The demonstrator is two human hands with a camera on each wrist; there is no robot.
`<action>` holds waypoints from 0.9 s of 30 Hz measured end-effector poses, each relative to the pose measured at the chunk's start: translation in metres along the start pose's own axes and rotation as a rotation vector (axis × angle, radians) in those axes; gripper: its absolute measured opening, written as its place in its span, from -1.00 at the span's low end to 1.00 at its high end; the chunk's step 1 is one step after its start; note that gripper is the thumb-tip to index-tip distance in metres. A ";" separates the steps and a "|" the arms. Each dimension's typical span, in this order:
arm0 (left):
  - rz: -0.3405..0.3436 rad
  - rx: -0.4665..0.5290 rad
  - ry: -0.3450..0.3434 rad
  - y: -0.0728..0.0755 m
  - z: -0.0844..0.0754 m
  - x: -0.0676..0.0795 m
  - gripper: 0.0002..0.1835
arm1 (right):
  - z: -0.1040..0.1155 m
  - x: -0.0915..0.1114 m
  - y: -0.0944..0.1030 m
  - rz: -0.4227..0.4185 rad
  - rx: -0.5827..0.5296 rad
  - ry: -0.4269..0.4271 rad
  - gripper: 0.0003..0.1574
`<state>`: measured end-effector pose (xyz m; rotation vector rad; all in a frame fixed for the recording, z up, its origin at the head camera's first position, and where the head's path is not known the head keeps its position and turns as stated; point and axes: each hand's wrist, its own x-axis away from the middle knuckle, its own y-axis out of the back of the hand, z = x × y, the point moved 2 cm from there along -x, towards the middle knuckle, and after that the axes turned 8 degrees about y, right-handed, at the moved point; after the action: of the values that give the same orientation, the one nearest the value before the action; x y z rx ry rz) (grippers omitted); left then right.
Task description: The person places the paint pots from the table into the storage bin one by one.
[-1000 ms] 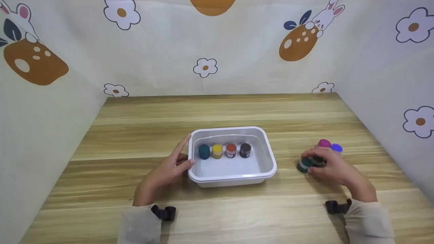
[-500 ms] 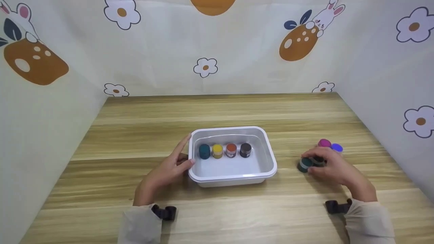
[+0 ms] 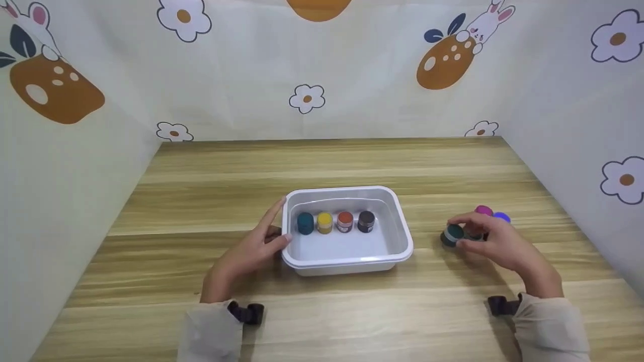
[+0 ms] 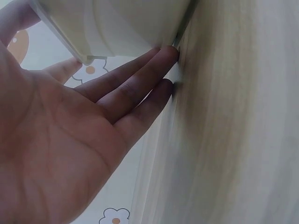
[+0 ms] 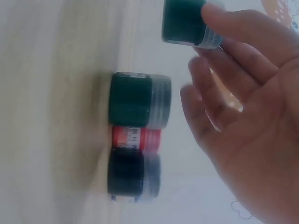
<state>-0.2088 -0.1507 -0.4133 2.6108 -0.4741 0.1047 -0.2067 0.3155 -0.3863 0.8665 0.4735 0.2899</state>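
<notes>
My right hand (image 3: 495,241) pinches a dark green paint jar (image 3: 453,235) by its clear lid, between thumb and fingers. In the right wrist view this green jar (image 5: 184,23) hangs off the table beyond another standing green jar (image 5: 131,100), a red jar (image 5: 128,138) and a dark blue-black jar (image 5: 126,172). My left hand (image 3: 251,249) rests along the left side of a white plastic tub (image 3: 347,264), thumb and index finger at its rim. In the left wrist view the other fingers (image 4: 135,91) stretch straight under the rim, their tips at the tub's base.
Inside the tub, a teal jar (image 3: 305,223), a yellow jar (image 3: 324,222), an orange-red jar (image 3: 344,221) and a dark brown jar (image 3: 366,221) stand in a row. Beyond my right hand show a magenta lid (image 3: 484,210) and a blue lid (image 3: 502,217). Patterned cloth walls enclose the wooden table (image 3: 322,166).
The green jar in my right hand has risen a little from the table, away from the other jars. My left hand stays at the tub. The head view has shifted slightly.
</notes>
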 end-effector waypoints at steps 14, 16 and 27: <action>-0.018 -0.002 0.014 0.002 0.004 0.004 -0.16 | 0.054 -0.035 -0.003 0.047 -0.085 0.097 -0.54; -0.020 -0.007 0.007 0.002 0.004 0.003 -0.16 | 0.065 -0.042 -0.007 0.062 -0.101 0.143 -0.53; -0.004 -0.013 -0.024 0.000 -0.002 0.000 -0.17 | 0.105 -0.070 -0.047 0.206 -0.178 0.155 -0.54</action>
<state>-0.2085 -0.1495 -0.4118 2.6032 -0.4760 0.0694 -0.2112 0.1873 -0.3452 0.7222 0.4948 0.5837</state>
